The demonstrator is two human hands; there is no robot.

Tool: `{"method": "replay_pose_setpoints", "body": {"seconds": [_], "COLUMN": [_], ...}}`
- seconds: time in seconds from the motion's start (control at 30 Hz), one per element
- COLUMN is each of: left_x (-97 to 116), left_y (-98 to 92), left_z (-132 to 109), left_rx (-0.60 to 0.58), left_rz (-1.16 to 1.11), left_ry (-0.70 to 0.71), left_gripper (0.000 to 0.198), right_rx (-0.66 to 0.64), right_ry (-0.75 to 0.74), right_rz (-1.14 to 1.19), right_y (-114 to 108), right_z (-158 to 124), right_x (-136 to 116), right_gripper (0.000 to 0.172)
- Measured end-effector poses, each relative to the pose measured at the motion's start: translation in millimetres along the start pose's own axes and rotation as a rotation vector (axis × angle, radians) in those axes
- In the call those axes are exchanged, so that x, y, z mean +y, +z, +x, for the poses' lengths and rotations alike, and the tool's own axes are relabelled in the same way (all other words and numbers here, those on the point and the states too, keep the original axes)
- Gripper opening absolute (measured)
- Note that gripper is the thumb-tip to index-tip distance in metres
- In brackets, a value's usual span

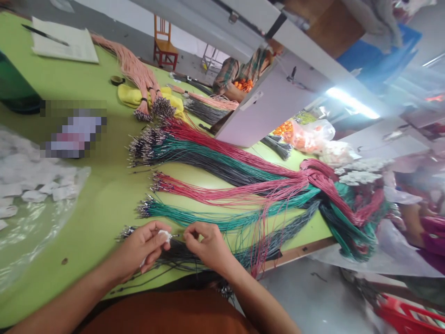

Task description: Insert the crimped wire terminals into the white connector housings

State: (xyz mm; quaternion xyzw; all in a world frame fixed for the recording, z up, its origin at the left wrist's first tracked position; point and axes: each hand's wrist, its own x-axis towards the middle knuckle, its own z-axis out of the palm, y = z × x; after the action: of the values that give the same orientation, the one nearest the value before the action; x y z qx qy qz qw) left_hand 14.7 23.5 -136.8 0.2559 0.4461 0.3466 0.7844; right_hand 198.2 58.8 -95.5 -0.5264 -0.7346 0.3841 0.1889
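Note:
In my left hand [146, 245] a small white plastic connector [167, 235] is pinched between thumb and fingers. My right hand [207, 242] faces it with thumb and forefinger closed on a thin wire, whose metal-tipped end [175, 235] points at the connector; whether it is inside cannot be made out. Under both hands lies a bundle of black wires [174, 253]. Just beyond are a bundle of green wires [194, 219] and a bundle of red wires [187, 189], their crimped ends toward the left.
A plastic bag of white connectors [34, 185] lies at left, near a blurred-out phone [74, 134] and a green container [17, 88]. Larger wire bundles [222, 160] cross the green table [104, 204]. Behind a pale panel [264, 102], another person's arm [231, 93] shows.

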Motion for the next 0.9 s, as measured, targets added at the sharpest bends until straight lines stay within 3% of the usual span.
{"method": "replay_pose_setpoints", "body": {"seconds": [0.13,0.43,0.6,0.67,0.77,0.83,0.9], "left_x": [-2,-5,-3,-2,-1,-1,-1], "left_y": [-0.3,-0.7,1.2,2.4,3.3,3.4,3.5], "left_z": [1,2,1,1,2,2,3], "left_rx": [-0.009,-0.015,0.001,0.008,0.014,0.020,0.025], "left_rz": [0.019,0.066,0.057,0.042,0.022,0.017,0.012], "left_ry": [0.021,0.059,0.045,0.042,0.038,0.026,0.015], "left_gripper": [0.032,0.033,0.033,0.033,0.032,0.031,0.031], "right_rx": [-0.015,-0.031,-0.093,-0.005,0.237,0.275,0.263], "right_ry": [0.045,-0.037,-0.094,-0.122,-0.117,-0.117,-0.131], "right_rz": [0.046,0.122,0.091,-0.013,-0.412,-0.613,-0.663], "right_y": [4,19,7,-6,-24,-31,-36], "right_z": [1,-2,8,22,49,63,70], "right_x": [1,-6,2,13,33,45,53], "right_gripper": [0.017,0.018,0.018,0.018,0.017,0.016,0.016]}}
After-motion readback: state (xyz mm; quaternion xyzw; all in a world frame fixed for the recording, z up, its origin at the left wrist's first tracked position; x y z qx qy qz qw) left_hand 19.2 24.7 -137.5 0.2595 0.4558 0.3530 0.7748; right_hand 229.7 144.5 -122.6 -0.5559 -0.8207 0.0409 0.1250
